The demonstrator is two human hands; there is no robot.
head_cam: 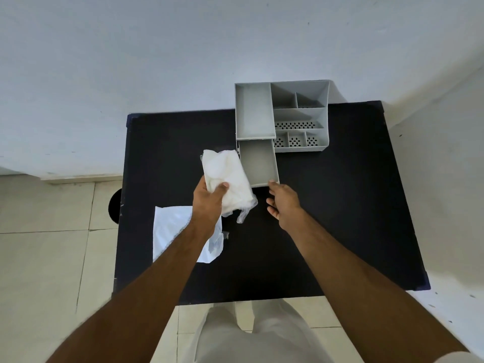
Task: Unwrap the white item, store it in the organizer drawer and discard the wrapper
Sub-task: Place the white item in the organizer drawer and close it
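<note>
Head view: your left grip (209, 197) pinches white item (226, 176), soft, light, floppy; hold mid-bundle. Right grip (281, 203) loose, empty, fingertips at open drawer (259, 163).

The left forearm (183, 244) covered part of the wrapper (170, 226). The left hand (209, 200) hid the white item's (227, 174) near corner. Both elbows were cropped by the bottom edge.

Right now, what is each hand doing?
Left hand: closed on the white item.
Right hand: open, holding nothing, fingertip at the drawer front.
</note>
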